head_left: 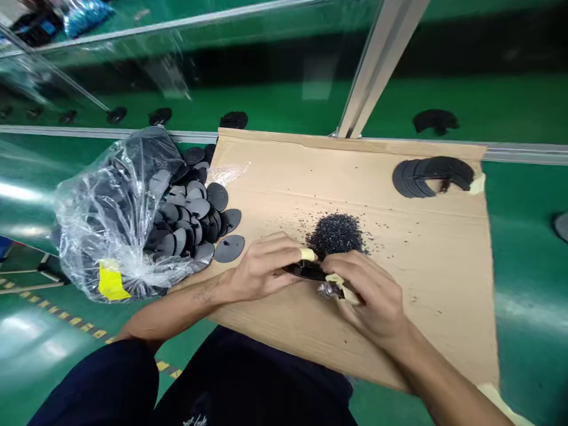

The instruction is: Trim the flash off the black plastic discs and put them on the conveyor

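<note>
Both of my hands meet over a cardboard sheet, holding a black plastic disc between them. My left hand grips the disc's left side, with pale tape around a fingertip. On the disc's right side, my right hand is closed, also with tape on its fingers. A small crumpled clear and dark bit shows under the right fingers; what it is I cannot make out. Just beyond the hands lies a heap of tiny black pieces, with some scattered around it. One loose black disc lies left of my left hand.
A clear plastic bag spills many black discs at the left. Overlapping black discs lie at the cardboard's far right. A metal post rises behind it. More dark parts sit along the green surface beyond.
</note>
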Demonstrator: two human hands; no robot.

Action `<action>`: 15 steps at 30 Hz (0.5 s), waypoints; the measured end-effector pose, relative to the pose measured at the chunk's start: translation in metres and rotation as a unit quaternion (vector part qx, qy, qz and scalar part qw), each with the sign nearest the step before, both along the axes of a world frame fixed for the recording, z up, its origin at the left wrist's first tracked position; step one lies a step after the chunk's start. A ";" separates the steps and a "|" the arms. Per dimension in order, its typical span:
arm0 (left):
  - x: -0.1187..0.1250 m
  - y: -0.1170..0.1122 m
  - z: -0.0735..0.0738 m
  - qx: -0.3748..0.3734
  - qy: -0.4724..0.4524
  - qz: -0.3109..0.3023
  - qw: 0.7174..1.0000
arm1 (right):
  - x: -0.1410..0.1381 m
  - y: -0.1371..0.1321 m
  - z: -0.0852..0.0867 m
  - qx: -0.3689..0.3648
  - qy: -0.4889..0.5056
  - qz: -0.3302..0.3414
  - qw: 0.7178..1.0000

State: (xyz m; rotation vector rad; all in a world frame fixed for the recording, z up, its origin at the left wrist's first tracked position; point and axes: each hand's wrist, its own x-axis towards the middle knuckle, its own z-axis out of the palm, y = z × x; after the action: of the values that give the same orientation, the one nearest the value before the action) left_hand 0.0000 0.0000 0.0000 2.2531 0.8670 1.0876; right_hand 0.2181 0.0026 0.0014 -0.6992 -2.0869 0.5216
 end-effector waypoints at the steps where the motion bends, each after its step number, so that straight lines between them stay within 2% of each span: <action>1: 0.001 0.001 0.001 0.009 -0.009 -0.006 1.000 | 0.000 0.000 -0.001 0.004 -0.001 -0.003 1.000; 10: 0.003 -0.001 0.003 0.040 -0.063 0.008 0.997 | 0.001 -0.004 -0.002 -0.031 0.001 0.010 0.999; 15: 0.000 0.003 0.004 0.031 -0.032 -0.039 0.998 | 0.000 -0.002 -0.002 -0.047 -0.001 0.034 0.998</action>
State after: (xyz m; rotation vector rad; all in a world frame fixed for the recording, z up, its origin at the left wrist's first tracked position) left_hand 0.0004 0.0029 0.0041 2.2691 0.7230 1.1590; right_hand 0.2180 0.0003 -0.0010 -0.6851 -2.1040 0.6613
